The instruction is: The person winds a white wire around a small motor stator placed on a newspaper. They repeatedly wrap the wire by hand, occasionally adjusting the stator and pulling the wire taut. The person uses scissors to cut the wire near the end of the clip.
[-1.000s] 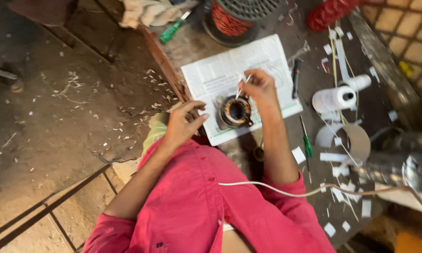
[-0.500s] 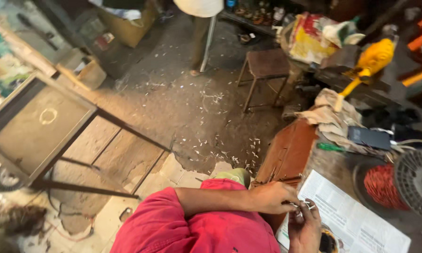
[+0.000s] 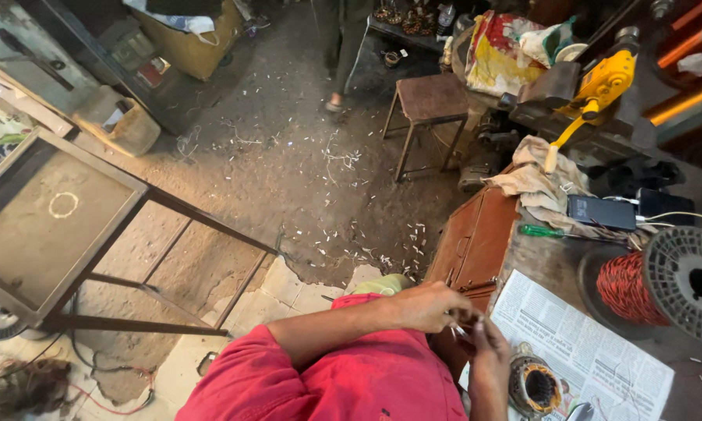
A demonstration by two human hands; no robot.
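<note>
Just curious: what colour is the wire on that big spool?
Red wire, seen in the head view.

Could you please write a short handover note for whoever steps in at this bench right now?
Left hand and right hand meet at the newspaper's near edge, pinching something small; too fine to identify. The round wound motor core lies on the paper just beside the right hand, with no hand on it. The spool of red wire stands behind. Done: core laid on paper. Left: cannot tell.
</note>
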